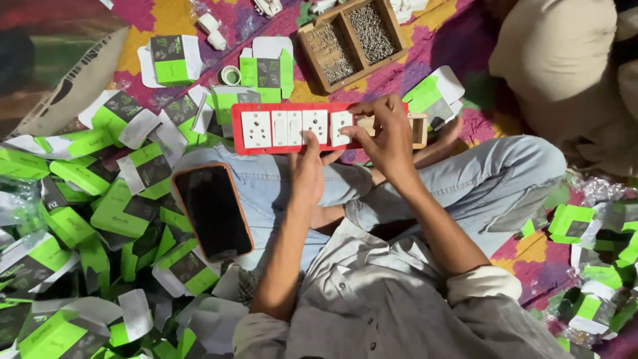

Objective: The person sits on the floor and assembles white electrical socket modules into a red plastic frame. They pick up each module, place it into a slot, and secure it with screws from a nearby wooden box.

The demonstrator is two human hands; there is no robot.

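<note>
Switchboard (292, 127), red frame w/ white sockets and switches, lay across your lap, long side running left-right, resting on your jeans just above the crossed knees. That put it level and close under your view, so both hands could work on it w/o lifting it.

Left hand (307, 169) lay flat at the near edge, approx. mid-board, fingers spread up onto the white modules. It wasn't closed round anything; it looked to be pressing down, likely to stop the board sliding.

Right hand (385, 136) was at the board's right end, fingers curled and pinched on a white module (341, 126) there, thumb on the near side. The end beyond it showed an unfilled tan opening (417, 129), so the grip sat right at the boundary between filled and unfilled slots. Hands were apart, one module's span or so between them.

Phone (213, 211), dark screen, orange case, lay on your left thigh, clear of the board.

Wooden tray (351, 38) w/ compartments of screws and small metal parts stood beyond the board, within reach; contents too small to tell apart.

Green-and-white boxes (119, 206), many opened and flattened, were heaped to your left; more lay at right (585, 266). A small white roll (230, 75) sat near the boxes beyond the board.

Patterned cloth (458, 40) covered the floor. A second person's tan-clad leg (565, 60) was at upper right, not touching the work.
</note>
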